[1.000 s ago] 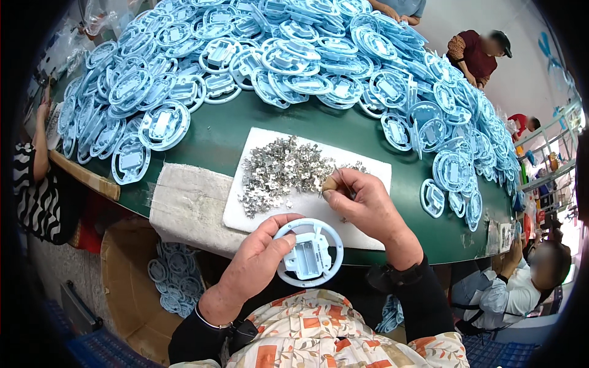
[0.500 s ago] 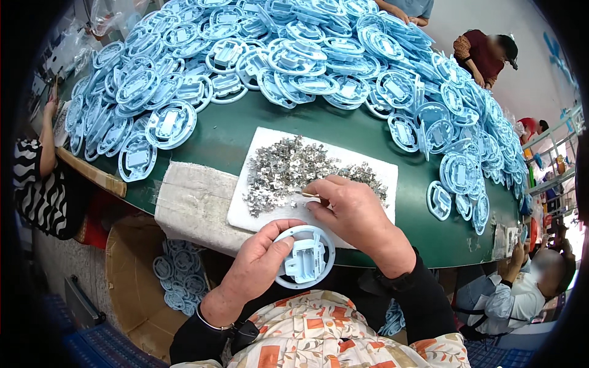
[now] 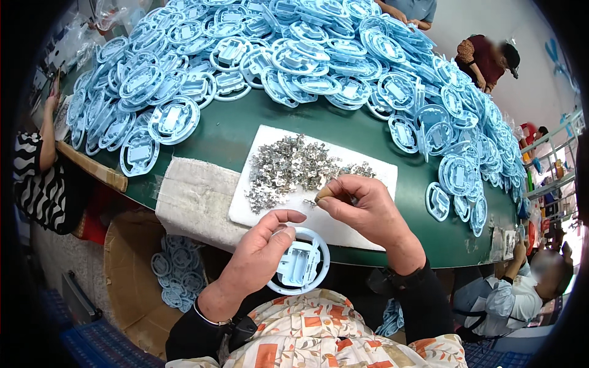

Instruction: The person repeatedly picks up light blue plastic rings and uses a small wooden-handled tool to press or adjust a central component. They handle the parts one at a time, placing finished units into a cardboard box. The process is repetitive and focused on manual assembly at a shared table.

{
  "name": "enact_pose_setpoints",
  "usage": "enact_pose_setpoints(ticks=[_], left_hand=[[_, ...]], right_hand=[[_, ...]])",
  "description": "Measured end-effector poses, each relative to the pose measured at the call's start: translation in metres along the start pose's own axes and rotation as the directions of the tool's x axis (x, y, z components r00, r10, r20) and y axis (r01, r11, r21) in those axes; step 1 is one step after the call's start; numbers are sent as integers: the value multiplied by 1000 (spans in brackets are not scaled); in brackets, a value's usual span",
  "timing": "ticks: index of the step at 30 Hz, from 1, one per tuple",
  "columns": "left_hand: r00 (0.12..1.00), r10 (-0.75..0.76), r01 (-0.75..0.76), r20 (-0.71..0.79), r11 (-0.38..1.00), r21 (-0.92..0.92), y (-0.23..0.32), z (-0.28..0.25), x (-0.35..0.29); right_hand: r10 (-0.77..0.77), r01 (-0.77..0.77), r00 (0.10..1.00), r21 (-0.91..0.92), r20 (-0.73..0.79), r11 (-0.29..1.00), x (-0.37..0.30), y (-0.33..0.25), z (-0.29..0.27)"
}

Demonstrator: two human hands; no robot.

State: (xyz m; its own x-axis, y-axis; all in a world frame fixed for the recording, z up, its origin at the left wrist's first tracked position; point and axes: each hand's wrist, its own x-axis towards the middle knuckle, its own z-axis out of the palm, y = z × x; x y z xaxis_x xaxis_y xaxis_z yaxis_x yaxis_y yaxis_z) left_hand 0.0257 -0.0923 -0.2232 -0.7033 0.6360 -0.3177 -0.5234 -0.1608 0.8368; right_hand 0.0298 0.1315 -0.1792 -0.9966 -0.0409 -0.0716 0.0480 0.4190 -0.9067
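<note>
My left hand (image 3: 253, 260) grips a light-blue plastic ring-shaped part (image 3: 300, 270) by its left side, close to my body. The thumb lies at its upper rim, while the index finger stretches out above it. The part has a boxy moulded compartment in its middle. My right hand (image 3: 362, 205) is closed in a pinch over the right front of a white foam board (image 3: 374, 230). What sits in that pinch is too small and covered to make out. Just beyond the fingers lies a heap of small silvery metal pieces (image 3: 288, 165) on the board.
A large pile of similar blue parts (image 3: 294, 58) covers the far side of the green table (image 3: 227, 132). A whitish padded block (image 3: 193, 190) sits left of the board. Below it, a cardboard box (image 3: 132, 264) contains more blue parts. Other people work around the table.
My right hand has drawn slightly right and toward me, off the metal pieces. The left index finger has lifted from the ring, and the blue part has shifted slightly left.
</note>
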Motion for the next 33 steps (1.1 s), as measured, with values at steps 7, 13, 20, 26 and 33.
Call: enact_pose_setpoints(ticks=[7,13,20,26,33], left_hand=[[987,-51,59,153,997,-48,-2,19,15],[993,60,-74,100,986,148,-9,25,19],[990,67,-115,124,892,438,-1,32,20],[965,263,-217,16,757,616,-1,31,27],[935,354,-237,-8,643,728,-4,26,34]], right_hand=[[-103,103,995,4,17,995,-30,-4,-7],[-53,58,995,58,-87,997,-45,2,-6],[62,-62,998,30,-1,998,-51,2,-18],[-215,203,971,-110,-104,973,-60,14,-9],[-335,311,941,-268,-49,912,-55,25,3]])
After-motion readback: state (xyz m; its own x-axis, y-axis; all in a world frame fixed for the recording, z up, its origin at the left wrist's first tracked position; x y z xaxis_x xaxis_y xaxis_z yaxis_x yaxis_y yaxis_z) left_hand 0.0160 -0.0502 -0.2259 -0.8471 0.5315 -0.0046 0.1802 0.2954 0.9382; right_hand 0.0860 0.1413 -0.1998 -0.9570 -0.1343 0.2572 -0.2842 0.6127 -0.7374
